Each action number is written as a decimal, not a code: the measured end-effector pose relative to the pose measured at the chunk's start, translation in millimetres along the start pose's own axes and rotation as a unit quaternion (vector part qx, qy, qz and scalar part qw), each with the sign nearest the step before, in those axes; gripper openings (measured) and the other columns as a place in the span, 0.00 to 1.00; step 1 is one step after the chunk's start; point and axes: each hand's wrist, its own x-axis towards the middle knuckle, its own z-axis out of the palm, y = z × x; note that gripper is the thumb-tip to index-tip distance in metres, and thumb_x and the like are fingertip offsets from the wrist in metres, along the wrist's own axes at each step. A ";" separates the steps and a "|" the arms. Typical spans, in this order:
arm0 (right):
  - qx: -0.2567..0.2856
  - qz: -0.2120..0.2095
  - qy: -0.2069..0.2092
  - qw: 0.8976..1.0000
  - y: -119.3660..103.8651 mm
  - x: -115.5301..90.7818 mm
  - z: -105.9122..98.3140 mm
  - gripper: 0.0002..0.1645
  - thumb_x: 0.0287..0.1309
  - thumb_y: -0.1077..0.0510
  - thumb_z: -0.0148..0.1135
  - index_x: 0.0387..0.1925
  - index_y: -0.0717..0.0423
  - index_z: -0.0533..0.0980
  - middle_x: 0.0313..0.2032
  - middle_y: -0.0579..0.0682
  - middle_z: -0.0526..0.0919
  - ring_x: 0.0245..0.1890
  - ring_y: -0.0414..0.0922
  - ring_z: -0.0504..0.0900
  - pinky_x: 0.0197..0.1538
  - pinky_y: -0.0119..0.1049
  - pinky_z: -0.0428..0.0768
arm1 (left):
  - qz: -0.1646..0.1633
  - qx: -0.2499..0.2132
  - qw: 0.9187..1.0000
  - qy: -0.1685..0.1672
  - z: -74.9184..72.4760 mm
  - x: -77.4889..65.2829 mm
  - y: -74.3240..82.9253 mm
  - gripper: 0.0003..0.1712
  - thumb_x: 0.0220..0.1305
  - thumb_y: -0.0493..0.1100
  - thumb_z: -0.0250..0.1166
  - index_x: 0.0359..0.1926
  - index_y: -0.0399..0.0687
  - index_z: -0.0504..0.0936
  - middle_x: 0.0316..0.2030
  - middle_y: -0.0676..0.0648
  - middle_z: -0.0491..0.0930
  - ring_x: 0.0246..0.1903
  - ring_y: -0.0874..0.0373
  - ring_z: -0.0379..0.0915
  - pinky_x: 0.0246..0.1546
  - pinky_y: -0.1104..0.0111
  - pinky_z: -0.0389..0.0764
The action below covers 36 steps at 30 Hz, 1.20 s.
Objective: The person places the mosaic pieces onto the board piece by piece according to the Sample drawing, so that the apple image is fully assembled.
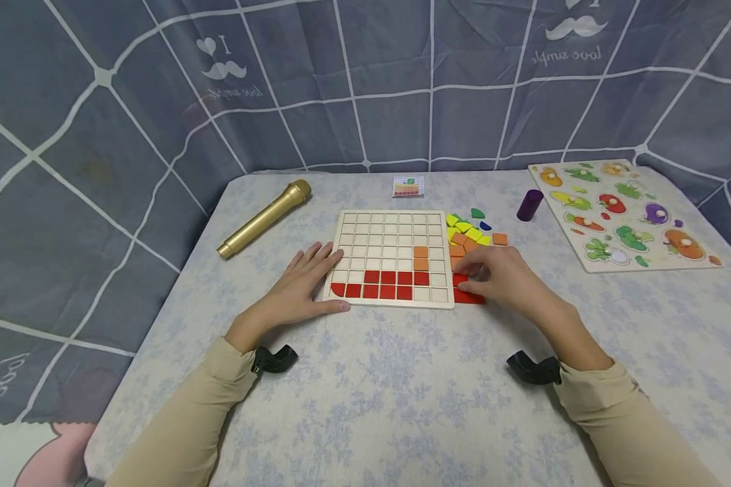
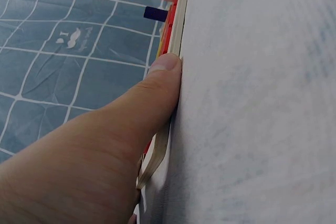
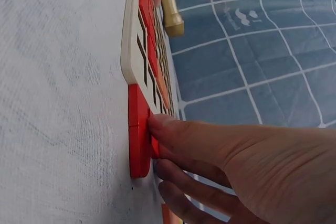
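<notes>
A pale wooden grid board [image 1: 390, 231] lies on the table, with red tiles in its two nearest rows and two orange tiles [image 1: 421, 258] stacked above them toward the right. My left hand [image 1: 307, 281] rests across the board's left edge, fingers spread. In the left wrist view its thumb [image 2: 157, 85] lies along the near edge. Beside the board's near right corner, my right hand [image 1: 505, 277] pinches a small red tile [image 3: 154, 148] between thumb and fingers. Other red tiles [image 3: 138, 140] lie flat under it, against the board. The fingers partly hide the pinched tile.
Yellow [image 1: 473, 233], orange and green tiles lie loosely right of the board. A small picture card [image 1: 408, 187] sits behind it. A gold microphone [image 1: 264, 220] lies at left. A purple cylinder [image 1: 530, 205] and a vegetable peg puzzle [image 1: 627, 216] are at right.
</notes>
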 end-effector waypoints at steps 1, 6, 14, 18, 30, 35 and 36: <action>0.002 0.002 0.001 1.000 0.1 -0.4 0.2 0.13 0.59 0.61 0.78 0.47 0.55 0.89 0.35 0.47 0.90 0.36 0.46 0.80 0.41 0.39 0.78 | 0.000 0.000 1.000 0.000 0.0 0.1 -0.2 0.59 0.65 0.64 0.72 0.85 0.48 0.52 0.85 0.39 0.44 0.85 0.39 0.32 0.83 0.43 0.34; 0.008 0.009 0.005 1.000 1.5 -2.1 1.4 0.12 0.60 0.61 0.77 0.46 0.56 0.89 0.35 0.48 0.90 0.38 0.47 0.80 0.43 0.40 0.77 | 0.000 -0.003 1.000 -0.002 -0.1 -0.8 -1.0 0.59 0.65 0.64 0.72 0.85 0.48 0.52 0.85 0.39 0.44 0.85 0.39 0.32 0.83 0.43 0.34; -0.006 0.008 0.004 1.000 2.5 -1.8 0.5 0.13 0.60 0.61 0.76 0.47 0.56 0.89 0.35 0.48 0.88 0.37 0.48 0.78 0.42 0.40 0.77 | 0.001 -0.001 1.000 0.000 -0.5 -0.8 -2.1 0.59 0.65 0.66 0.71 0.85 0.48 0.52 0.85 0.39 0.44 0.85 0.39 0.32 0.83 0.43 0.34; -0.008 0.007 0.000 1.000 3.2 -2.5 -0.6 0.14 0.60 0.62 0.76 0.48 0.57 0.89 0.34 0.48 0.87 0.36 0.47 0.78 0.42 0.40 0.76 | 0.001 -0.005 1.000 -0.001 -0.9 -0.3 -0.4 0.59 0.65 0.64 0.72 0.85 0.48 0.52 0.85 0.39 0.44 0.85 0.40 0.32 0.84 0.44 0.34; 0.042 0.017 0.026 0.999 6.6 -5.8 1.5 0.08 0.62 0.60 0.76 0.42 0.56 0.88 0.33 0.48 0.87 0.36 0.47 0.82 0.44 0.41 0.82 | 0.002 -0.003 1.000 -0.001 -0.5 0.6 -1.6 0.59 0.65 0.65 0.72 0.85 0.49 0.52 0.85 0.40 0.44 0.85 0.40 0.32 0.84 0.44 0.34; 0.042 0.014 0.039 0.998 1.4 -3.7 0.2 0.06 0.64 0.60 0.74 0.42 0.56 0.89 0.34 0.49 0.89 0.37 0.47 0.83 0.45 0.41 0.83 | 0.000 -0.003 1.000 0.000 0.0 0.3 -1.0 0.59 0.64 0.65 0.72 0.85 0.49 0.52 0.85 0.40 0.44 0.85 0.40 0.32 0.84 0.44 0.34; 0.043 0.016 0.040 0.998 -0.6 -2.8 -0.6 0.06 0.64 0.60 0.74 0.42 0.56 0.89 0.34 0.49 0.89 0.38 0.47 0.83 0.45 0.42 0.83 | -0.002 -0.003 1.000 0.000 0.2 -0.1 -0.9 0.59 0.64 0.65 0.72 0.85 0.48 0.52 0.85 0.40 0.44 0.85 0.40 0.32 0.84 0.44 0.34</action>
